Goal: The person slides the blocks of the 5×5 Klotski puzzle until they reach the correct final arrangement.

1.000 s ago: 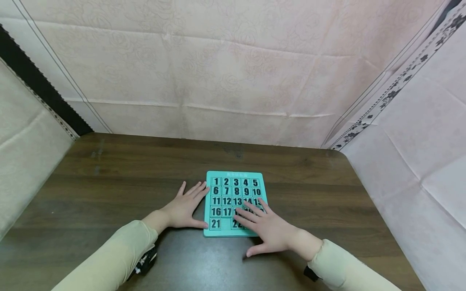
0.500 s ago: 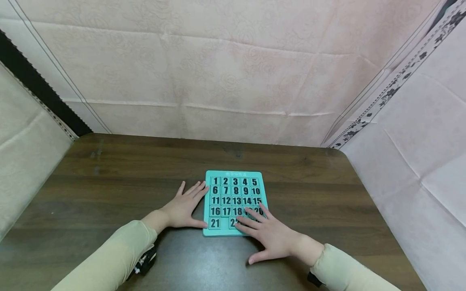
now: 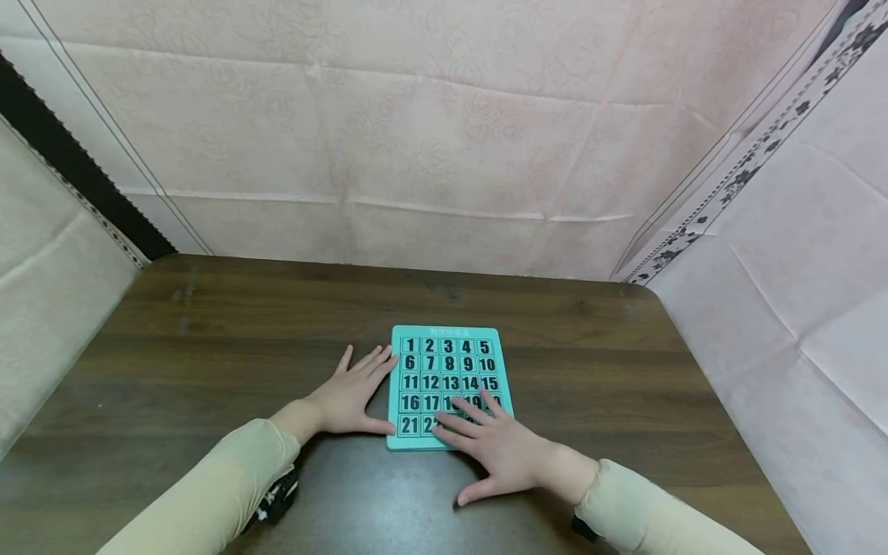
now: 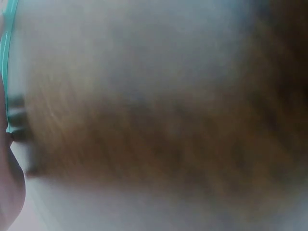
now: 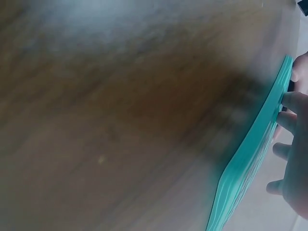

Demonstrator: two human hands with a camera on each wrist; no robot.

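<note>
Surface: dark wooden table (image 3: 208, 347).
Puzzle: teal number board (image 3: 449, 336), lying flat.
Left hand (image 3: 344, 395): flat, fingers straight, touching board's left edge.
Right hand (image 3: 501, 445): spread fingers pressing bottom-row tiles.

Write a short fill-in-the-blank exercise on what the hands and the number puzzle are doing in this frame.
1. The puzzle frame is coloured ____.
2. The left hand lies flat against the puzzle's ____ edge.
3. The right hand has its fingers on the ____ rows of tiles.
4. The top row of tiles reads 1 to ____.

Missing words: teal; left; bottom; 5
</note>
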